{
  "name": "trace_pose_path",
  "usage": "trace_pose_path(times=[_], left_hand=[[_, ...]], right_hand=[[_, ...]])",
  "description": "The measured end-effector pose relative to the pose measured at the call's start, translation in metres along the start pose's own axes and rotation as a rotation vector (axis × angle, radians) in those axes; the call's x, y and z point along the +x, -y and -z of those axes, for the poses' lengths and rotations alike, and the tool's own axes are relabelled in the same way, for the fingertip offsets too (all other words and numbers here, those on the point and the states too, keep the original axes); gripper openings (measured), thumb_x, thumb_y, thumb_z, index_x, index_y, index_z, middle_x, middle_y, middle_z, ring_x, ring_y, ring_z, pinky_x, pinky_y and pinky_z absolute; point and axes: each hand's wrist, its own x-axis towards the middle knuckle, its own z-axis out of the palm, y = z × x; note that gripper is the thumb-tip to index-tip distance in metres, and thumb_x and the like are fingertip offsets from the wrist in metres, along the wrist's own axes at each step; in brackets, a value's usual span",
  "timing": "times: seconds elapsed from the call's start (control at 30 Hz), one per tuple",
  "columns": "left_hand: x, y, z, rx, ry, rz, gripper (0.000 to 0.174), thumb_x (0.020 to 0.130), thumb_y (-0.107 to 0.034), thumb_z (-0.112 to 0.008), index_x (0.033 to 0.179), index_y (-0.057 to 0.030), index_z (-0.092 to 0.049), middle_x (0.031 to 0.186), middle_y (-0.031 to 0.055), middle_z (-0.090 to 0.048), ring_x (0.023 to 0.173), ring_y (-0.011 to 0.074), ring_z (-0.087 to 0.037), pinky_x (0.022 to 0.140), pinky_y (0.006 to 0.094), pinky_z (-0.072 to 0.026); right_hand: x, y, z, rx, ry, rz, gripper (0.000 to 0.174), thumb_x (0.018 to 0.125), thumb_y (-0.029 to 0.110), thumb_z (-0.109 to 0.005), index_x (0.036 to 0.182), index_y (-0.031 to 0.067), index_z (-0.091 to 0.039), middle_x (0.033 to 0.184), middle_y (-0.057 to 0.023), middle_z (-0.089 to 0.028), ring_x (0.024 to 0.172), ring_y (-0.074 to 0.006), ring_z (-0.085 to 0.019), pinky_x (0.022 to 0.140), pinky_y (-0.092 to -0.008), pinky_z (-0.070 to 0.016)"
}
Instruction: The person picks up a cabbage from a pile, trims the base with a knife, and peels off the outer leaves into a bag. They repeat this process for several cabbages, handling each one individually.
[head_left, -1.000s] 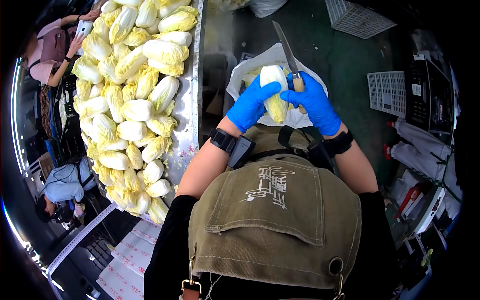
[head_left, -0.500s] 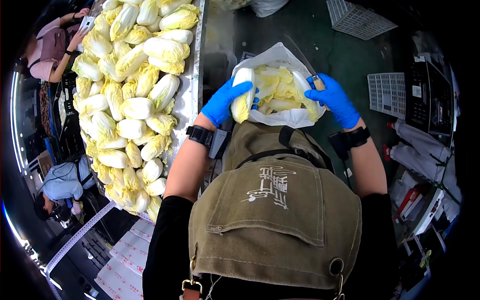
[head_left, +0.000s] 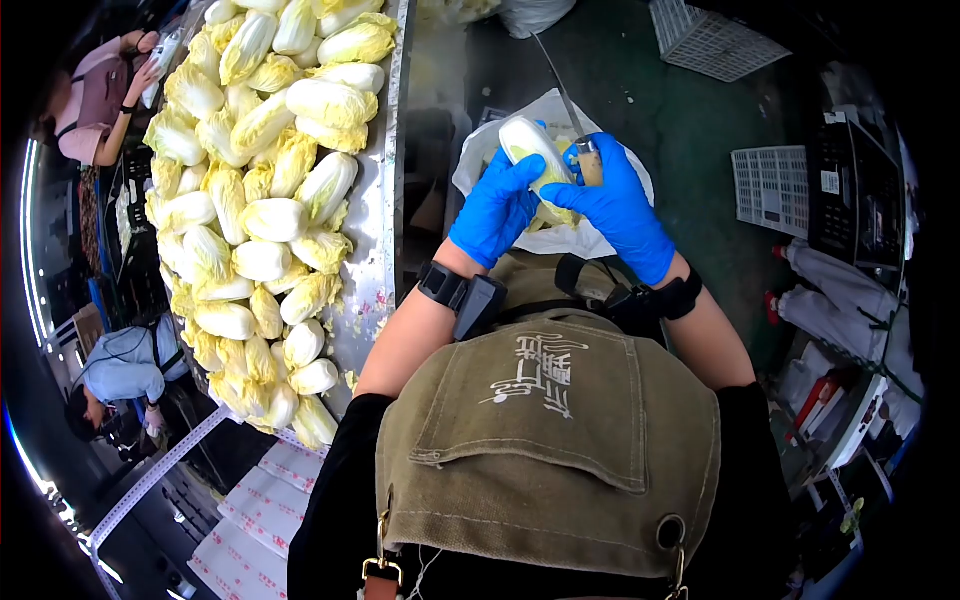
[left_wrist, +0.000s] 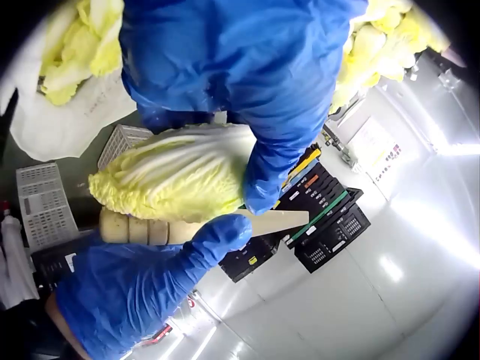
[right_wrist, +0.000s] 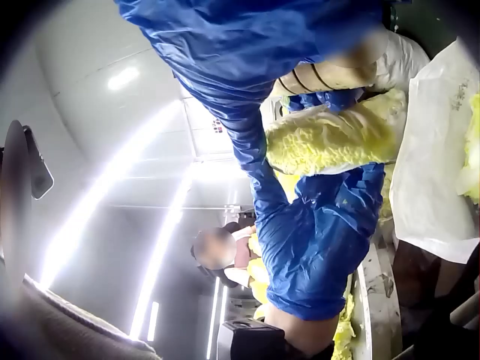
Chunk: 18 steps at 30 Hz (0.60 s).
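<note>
Both hands wear blue gloves. The left hand (head_left: 497, 208) grips a napa cabbage (head_left: 535, 152), white at its upper end and yellow-green below, tilted over a white bag (head_left: 473, 165). In the right hand (head_left: 622, 212) is the wooden handle of a knife (head_left: 568, 100), blade pointing up and away; the right thumb touches the cabbage. In the left wrist view the cabbage (left_wrist: 176, 172) lies between the left hand (left_wrist: 240, 67) and the right hand (left_wrist: 142, 292), beside the knife handle (left_wrist: 135, 228). In the right wrist view the left fingers wrap the cabbage (right_wrist: 337, 139).
Many cabbages (head_left: 275, 220) are heaped on a metal table (head_left: 372, 240) at left. White crates (head_left: 770, 190) stand on the dark green floor at right. Two people, one in pink (head_left: 85, 140) and one in light blue (head_left: 125, 365), are at far left. White-and-red boxes (head_left: 265, 510) lie at lower left.
Half a second ago the hands were apart, the left holding a cabbage at the bag's left side. Both have since come together over the bag, with the cabbage and knife between them.
</note>
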Motion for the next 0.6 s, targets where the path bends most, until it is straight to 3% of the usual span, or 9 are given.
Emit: trace_pose_path(times=[0.1,0.2,0.4,0.6], left_hand=[[-0.002,-0.007,-0.009,0.039,0.086,0.005,0.064,0.087,-0.016,-0.063,0.143,-0.0076,-0.033,0.132,0.0103,-0.049,0.121,0.0242,-0.051,0.101,0.038,-0.0431],[-0.002,-0.006,-0.01,0.092,0.06,-0.003,0.062,0.087,-0.007,-0.059,0.144,-0.0071,-0.034,0.129,0.0084,-0.051,0.119,0.0189,-0.051,0.1,0.0309,-0.0416],[-0.003,-0.004,-0.011,0.234,0.044,-0.102,0.062,0.087,-0.009,-0.06,0.144,-0.0062,-0.034,0.129,0.0065,-0.05,0.118,0.0155,-0.05,0.1,0.029,-0.0406],[-0.004,-0.003,-0.008,0.356,-0.043,-0.057,0.059,0.084,-0.008,-0.069,0.137,-0.0043,-0.042,0.12,0.0057,-0.057,0.108,0.0145,-0.057,0.093,0.0286,-0.047]], right_hand=[[0.001,-0.006,0.0,-0.056,-0.025,0.053,0.07,0.067,0.016,-0.086,0.122,0.0018,-0.045,0.111,-0.0101,-0.054,0.105,-0.0191,-0.052,0.089,-0.0311,-0.0453],[0.003,-0.013,0.001,-0.132,-0.037,0.126,0.07,0.067,0.017,-0.086,0.122,0.0019,-0.046,0.112,-0.0097,-0.054,0.105,-0.0192,-0.052,0.089,-0.0312,-0.0452],[0.001,0.0,0.002,-0.103,-0.092,0.116,0.06,0.066,0.017,-0.085,0.115,0.0016,-0.053,0.108,-0.0073,-0.057,0.1,-0.0183,-0.055,0.089,-0.0309,-0.0456],[0.006,-0.016,0.016,-0.165,-0.033,0.084,0.059,0.069,0.017,-0.082,0.117,0.0,-0.053,0.106,-0.009,-0.059,0.098,-0.0182,-0.056,0.087,-0.0302,-0.0461]])
